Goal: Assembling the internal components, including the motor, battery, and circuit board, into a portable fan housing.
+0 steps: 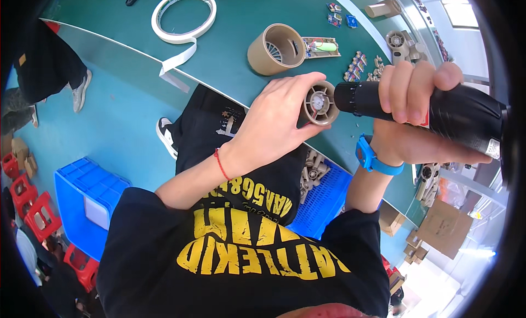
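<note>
My left hand (274,109) is wrapped round a round beige fan housing (327,114). Its spoked open face, with a small motor in the middle, is turned up toward me. In my right hand (402,140) lies a thick black electric screwdriver (463,109), held level with its collar pointing left at the housing's rim. Whether a bit touches the housing I cannot tell. Just beyond my left hand stands a larger beige cylinder (262,54) with a vaned grille inside. Beside it lies a beige half-shell with a green battery (323,46).
A roll of white tape (183,38) lies on the green table (235,49), its loose end hanging over the edge. Small circuit boards (355,66) and beige parts sit at the right. Below the table is a blue crate (329,200); a blue bin (76,208) stands left.
</note>
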{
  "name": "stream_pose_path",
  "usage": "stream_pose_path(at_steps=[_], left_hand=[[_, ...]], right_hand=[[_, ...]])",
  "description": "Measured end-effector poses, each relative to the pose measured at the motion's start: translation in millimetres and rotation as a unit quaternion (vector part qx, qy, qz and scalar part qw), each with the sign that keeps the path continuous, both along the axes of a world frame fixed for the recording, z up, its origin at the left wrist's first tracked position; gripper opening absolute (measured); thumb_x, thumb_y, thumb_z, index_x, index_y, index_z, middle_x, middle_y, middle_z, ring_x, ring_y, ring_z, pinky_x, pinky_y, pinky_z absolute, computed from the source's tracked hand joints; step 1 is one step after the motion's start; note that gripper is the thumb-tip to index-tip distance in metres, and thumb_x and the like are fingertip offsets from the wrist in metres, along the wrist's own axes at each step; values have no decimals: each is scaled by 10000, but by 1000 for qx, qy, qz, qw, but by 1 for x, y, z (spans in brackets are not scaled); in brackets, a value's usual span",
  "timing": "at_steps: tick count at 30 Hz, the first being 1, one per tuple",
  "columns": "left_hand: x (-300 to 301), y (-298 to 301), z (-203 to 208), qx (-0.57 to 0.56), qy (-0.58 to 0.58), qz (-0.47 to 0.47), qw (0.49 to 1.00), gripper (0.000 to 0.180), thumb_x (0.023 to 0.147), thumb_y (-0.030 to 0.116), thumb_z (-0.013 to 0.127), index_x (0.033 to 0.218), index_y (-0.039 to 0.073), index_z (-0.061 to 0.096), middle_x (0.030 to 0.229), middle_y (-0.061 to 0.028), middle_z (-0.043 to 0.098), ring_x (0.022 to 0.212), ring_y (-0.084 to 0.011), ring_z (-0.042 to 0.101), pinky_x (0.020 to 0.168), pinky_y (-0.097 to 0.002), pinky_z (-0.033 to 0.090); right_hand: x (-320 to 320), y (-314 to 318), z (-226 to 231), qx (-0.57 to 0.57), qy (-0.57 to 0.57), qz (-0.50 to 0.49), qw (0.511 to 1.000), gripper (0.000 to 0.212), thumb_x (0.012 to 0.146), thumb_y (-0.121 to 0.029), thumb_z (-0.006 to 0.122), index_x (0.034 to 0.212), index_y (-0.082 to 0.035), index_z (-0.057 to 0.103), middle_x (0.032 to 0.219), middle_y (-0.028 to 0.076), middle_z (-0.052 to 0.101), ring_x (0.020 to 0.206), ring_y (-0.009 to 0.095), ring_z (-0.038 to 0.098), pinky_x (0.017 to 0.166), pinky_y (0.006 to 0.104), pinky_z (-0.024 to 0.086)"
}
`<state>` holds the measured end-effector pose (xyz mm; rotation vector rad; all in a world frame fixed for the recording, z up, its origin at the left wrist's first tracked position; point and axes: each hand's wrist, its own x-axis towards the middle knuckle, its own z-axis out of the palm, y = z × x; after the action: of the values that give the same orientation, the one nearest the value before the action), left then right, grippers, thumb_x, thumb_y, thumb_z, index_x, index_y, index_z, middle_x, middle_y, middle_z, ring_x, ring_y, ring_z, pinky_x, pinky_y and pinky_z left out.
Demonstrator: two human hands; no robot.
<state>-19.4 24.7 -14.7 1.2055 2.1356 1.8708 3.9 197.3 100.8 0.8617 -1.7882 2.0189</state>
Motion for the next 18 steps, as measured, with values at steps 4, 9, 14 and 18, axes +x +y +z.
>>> stream_pose_path(at_steps=[4,9,14,18], left_hand=[[0,0,-2,6,-3,1,1000,666,711,163,865,1285,68,540,1122,-132,667,1040,-331,643,914,-401,497],[1,0,-1,4,-11,0,1000,652,719,173,859,1280,77,543,1105,-130,670,1032,-335,640,911,-406,493],[0,0,-1,4,-7,-2,1000,653,717,175,859,1281,82,543,1101,-130,671,1030,-337,639,906,-407,493],[-1,0,-2,2,1,-1,1000,655,714,171,861,1281,83,544,1104,-129,670,1032,-336,638,906,-406,493]], right_hand=[[-2,-2,3,6,-19,-1,1000,948,722,-947,435,1133,-105,582,693,-34,533,584,67,518,549,210,398],[-7,-2,4,17,-20,37,999,943,716,-946,448,1136,-109,563,691,-36,531,582,74,516,554,217,400],[-7,-8,6,17,-23,34,999,954,703,-944,474,1143,-101,557,696,-40,529,578,73,509,553,222,398],[-10,-6,8,24,-20,44,999,959,707,-939,478,1153,-94,554,696,-39,527,579,73,509,552,223,399]])
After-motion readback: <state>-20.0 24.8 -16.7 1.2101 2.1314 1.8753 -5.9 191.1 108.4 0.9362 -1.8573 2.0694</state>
